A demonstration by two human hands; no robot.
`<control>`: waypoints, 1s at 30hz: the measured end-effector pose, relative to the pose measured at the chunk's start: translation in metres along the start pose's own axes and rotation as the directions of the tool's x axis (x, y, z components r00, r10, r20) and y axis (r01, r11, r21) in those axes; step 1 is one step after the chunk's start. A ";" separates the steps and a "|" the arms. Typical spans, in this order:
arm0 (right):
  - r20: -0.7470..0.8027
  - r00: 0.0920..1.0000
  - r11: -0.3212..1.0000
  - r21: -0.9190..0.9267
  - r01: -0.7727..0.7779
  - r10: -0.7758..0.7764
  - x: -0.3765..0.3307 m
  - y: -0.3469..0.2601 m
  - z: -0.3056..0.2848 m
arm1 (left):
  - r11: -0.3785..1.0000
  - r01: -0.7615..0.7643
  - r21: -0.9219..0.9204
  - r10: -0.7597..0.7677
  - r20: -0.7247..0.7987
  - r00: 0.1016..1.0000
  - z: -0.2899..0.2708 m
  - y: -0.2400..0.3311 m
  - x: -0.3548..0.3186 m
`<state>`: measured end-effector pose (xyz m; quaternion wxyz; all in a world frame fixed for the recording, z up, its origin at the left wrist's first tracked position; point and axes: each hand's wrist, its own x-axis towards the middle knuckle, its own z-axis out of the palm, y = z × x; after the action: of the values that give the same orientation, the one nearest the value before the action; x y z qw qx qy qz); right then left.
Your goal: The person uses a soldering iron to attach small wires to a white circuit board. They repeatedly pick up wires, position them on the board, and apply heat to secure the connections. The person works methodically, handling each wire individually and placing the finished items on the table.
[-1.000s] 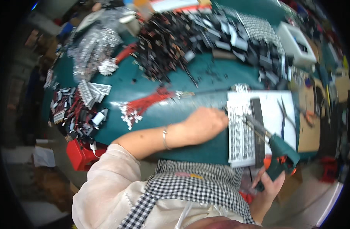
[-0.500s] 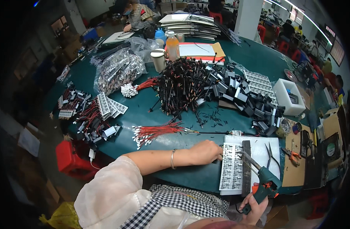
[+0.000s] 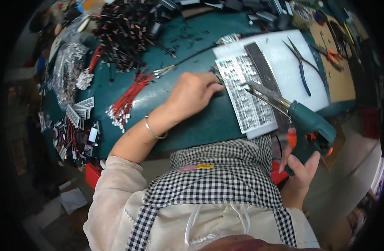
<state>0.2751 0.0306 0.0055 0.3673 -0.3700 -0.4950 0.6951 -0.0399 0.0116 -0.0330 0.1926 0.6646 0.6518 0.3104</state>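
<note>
My right hand [image 3: 301, 166] is wrapped around the handle of a green soldering gun [image 3: 312, 124] with orange parts. Its metal tip is over a white panel of small circuit boards [image 3: 247, 100], near the panel's upper middle. Just left of the panel's edge, my left hand [image 3: 195, 91] has thumb and fingers pinched together. Whatever they hold is hidden; a small dark bit shows beside the fingertips. A dark flat bar [image 3: 262, 62] lies along the panel's right side, on a white foam pad [image 3: 315, 85].
Long-nosed pliers [image 3: 301, 67] lie on the pad, with orange-handled cutters [image 3: 332, 58] on brown board beyond. Red wires with white connectors [image 3: 131, 94] lie left of my hand. A black cable heap [image 3: 125, 33] and a plastic bag [image 3: 68, 73] sit farther off.
The view has tipped downward, so the table appears higher in the picture. The soldering gun's tip has moved left across the panel, away from the dark bar. My left hand remains pinched by the panel.
</note>
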 end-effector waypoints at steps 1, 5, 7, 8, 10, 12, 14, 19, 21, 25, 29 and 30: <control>-0.050 0.998 0.999 -0.029 0.023 -0.025 0.001 0.000 0.006 | 0.999 0.031 -0.009 -0.031 0.012 0.999 0.002 0.001 0.002; -0.049 0.999 0.998 -0.061 -0.003 0.000 -0.001 0.003 0.001 | 0.995 0.101 -0.029 -0.100 0.021 0.995 0.007 0.003 0.002; -0.096 0.995 0.998 -0.064 0.029 -0.035 0.000 0.003 0.008 | 0.998 0.068 0.005 -0.068 -0.004 0.998 0.007 0.005 0.003; -0.118 0.992 0.997 -0.067 0.044 -0.052 -0.001 0.003 0.011 | 0.999 0.049 0.016 -0.049 -0.023 0.999 0.010 0.005 0.001; -0.053 0.998 0.999 -0.027 -0.021 0.020 -0.004 0.005 0.002 | 0.999 0.019 0.041 -0.016 -0.068 0.998 0.013 0.005 -0.002; -0.030 0.998 0.998 -0.006 -0.057 0.057 -0.005 0.005 0.000 | 0.999 0.049 -0.017 -0.051 -0.083 0.995 0.017 0.006 -0.004; -0.052 0.997 0.998 -0.001 -0.061 0.060 -0.005 0.002 0.005 | 0.997 0.070 -0.035 -0.073 -0.083 0.994 0.019 0.006 -0.005; -0.067 0.997 0.999 -0.017 -0.042 0.041 -0.004 0.003 0.006 | 0.975 -0.038 0.219 0.065 -0.119 0.991 0.023 0.007 -0.006; -0.095 0.995 0.998 -0.043 -0.036 0.032 -0.003 0.003 0.009 | 0.961 -0.042 0.272 0.077 -0.121 0.990 0.024 0.006 -0.007; -0.140 0.990 0.996 -0.079 -0.034 0.023 -0.002 0.002 0.015 | 0.946 -0.029 0.322 0.078 -0.140 0.987 0.025 0.005 -0.007; -0.132 0.991 0.999 -0.037 -0.029 0.024 -0.003 -0.001 0.014 | 0.971 -0.049 0.233 0.077 -0.112 0.991 0.024 -0.001 -0.005; -0.130 0.991 0.999 -0.040 -0.027 0.022 -0.003 -0.001 0.014 | 0.987 -0.011 0.162 0.022 -0.068 0.997 0.018 0.001 -0.003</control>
<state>0.2643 0.0229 0.0099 0.3823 -0.4278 -0.4799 0.6637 -0.0268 0.0112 -0.0462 0.1127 0.6722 0.6756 0.2810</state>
